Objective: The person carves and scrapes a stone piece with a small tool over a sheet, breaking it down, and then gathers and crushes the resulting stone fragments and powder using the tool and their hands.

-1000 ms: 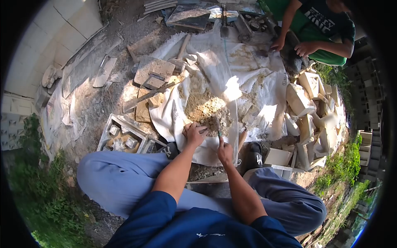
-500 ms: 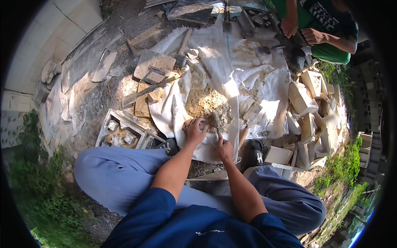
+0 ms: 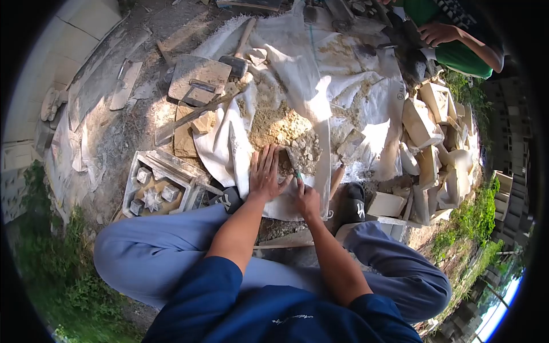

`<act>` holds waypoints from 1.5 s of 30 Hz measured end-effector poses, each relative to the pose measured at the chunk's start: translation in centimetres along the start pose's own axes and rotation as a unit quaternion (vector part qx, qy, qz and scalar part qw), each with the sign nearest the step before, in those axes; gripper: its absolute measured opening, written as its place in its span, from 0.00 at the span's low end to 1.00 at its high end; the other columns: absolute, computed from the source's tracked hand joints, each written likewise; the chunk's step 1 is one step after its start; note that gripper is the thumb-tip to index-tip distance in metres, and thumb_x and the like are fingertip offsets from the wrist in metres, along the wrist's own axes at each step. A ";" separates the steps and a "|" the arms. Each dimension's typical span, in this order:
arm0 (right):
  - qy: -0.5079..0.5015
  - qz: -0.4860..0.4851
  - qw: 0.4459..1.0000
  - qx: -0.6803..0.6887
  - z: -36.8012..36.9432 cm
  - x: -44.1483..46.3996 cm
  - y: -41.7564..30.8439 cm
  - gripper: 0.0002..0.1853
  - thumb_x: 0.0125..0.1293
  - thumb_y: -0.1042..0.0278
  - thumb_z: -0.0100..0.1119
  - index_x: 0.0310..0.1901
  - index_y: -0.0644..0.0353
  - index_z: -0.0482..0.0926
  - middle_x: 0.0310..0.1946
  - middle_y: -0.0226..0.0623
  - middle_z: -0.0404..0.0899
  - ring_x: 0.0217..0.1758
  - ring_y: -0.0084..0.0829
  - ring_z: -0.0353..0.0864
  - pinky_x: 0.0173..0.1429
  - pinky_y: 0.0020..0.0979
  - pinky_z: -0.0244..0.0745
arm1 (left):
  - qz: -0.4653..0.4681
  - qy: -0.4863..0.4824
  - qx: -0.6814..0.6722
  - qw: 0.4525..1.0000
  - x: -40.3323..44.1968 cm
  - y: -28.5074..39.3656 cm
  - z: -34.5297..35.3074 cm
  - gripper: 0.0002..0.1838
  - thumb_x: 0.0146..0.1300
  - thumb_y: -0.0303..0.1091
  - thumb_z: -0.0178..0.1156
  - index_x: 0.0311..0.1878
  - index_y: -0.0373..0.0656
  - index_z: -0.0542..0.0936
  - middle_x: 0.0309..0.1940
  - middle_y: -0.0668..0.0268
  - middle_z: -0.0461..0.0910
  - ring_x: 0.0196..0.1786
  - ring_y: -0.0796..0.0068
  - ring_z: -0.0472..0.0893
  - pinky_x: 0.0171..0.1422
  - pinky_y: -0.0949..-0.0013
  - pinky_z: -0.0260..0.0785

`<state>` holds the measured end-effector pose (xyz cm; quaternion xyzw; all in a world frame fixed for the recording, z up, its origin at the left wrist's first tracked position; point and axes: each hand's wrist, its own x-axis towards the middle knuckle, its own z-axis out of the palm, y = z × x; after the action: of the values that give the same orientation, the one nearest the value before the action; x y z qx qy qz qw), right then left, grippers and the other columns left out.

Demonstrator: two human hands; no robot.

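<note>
Shows left hand (image 3: 265,177), no longer curled but laid flat, fingers extended, at near edge of rubble heap (image 3: 289,130) on white sheet (image 3: 285,208), apparently serving as brace. Lists right hand (image 3: 309,202), fingers closed round green-marked hand tool (image 3: 297,173), set against rubble just beside left hand.

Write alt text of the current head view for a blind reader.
A person's right hand grips a slim tool pointing toward rubble on a white sheet; the left hand is open, palm down, beside it. A tray of small blocks sits left, pale chunks right.
</note>
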<state>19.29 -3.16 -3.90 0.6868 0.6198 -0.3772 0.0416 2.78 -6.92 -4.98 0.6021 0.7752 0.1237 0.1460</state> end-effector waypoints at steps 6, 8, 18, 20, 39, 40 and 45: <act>0.026 -0.041 0.993 0.105 -0.1 -0.2 -0.5 0.36 0.76 0.42 0.45 0.24 0.74 0.73 0.16 0.50 0.71 0.20 0.36 0.67 0.31 0.48 0.62 | -0.015 0.025 0.002 1.000 0.8 -0.3 1.3 0.56 0.61 0.73 0.47 0.76 0.30 0.53 0.78 0.51 0.52 0.81 0.58 0.48 0.82 0.46 0.35; 0.087 -0.131 0.948 0.276 0.1 -0.6 -0.7 0.34 0.77 0.46 0.45 0.21 0.72 0.68 0.14 0.41 0.62 0.23 0.26 0.55 0.27 0.44 0.53 | -0.010 0.052 -0.009 0.999 0.8 -0.3 1.5 0.57 0.60 0.73 0.49 0.76 0.30 0.53 0.77 0.50 0.54 0.81 0.56 0.50 0.82 0.46 0.38; -0.010 0.042 0.998 0.053 -1.1 -0.5 -1.3 0.35 0.75 0.41 0.43 0.29 0.71 0.81 0.20 0.56 0.78 0.27 0.51 0.80 0.37 0.49 0.71 | -0.012 0.005 -0.002 1.000 1.0 -0.6 1.9 0.56 0.62 0.74 0.44 0.75 0.29 0.53 0.78 0.49 0.50 0.82 0.56 0.46 0.82 0.45 0.35; -0.019 0.041 0.995 0.088 -0.8 -0.8 -0.9 0.35 0.75 0.41 0.44 0.26 0.71 0.79 0.18 0.52 0.76 0.24 0.44 0.79 0.34 0.46 0.70 | -0.013 0.004 -0.014 1.000 1.1 -0.7 2.0 0.56 0.62 0.74 0.44 0.75 0.29 0.53 0.78 0.49 0.49 0.81 0.56 0.47 0.82 0.45 0.36; 0.029 -0.030 0.996 0.073 0.9 0.2 -0.4 0.38 0.74 0.37 0.42 0.30 0.72 0.79 0.21 0.54 0.74 0.29 0.46 0.76 0.38 0.49 0.68 | -0.005 0.038 -0.028 0.999 0.7 -0.7 1.9 0.59 0.59 0.76 0.46 0.76 0.30 0.52 0.77 0.48 0.53 0.81 0.56 0.49 0.81 0.44 0.37; -0.012 0.030 0.998 -0.054 0.6 0.5 -1.1 0.39 0.73 0.34 0.40 0.36 0.70 0.83 0.29 0.61 0.81 0.37 0.58 0.83 0.47 0.53 0.73 | -0.006 0.026 -0.023 0.999 0.7 -0.8 1.9 0.59 0.59 0.76 0.46 0.76 0.30 0.51 0.77 0.48 0.53 0.81 0.56 0.49 0.82 0.44 0.37; -0.040 0.085 0.995 0.037 0.2 0.9 -0.4 0.43 0.71 0.29 0.40 0.33 0.71 0.84 0.31 0.66 0.80 0.44 0.66 0.80 0.52 0.54 0.72 | -0.004 0.020 -0.031 0.999 0.7 -0.6 1.8 0.58 0.60 0.75 0.45 0.77 0.31 0.49 0.78 0.48 0.50 0.81 0.56 0.48 0.82 0.44 0.35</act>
<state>18.84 -2.41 -4.40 0.7224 0.5429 -0.4220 0.0731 2.79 -6.35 -6.90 0.5916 0.7761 0.1589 0.1496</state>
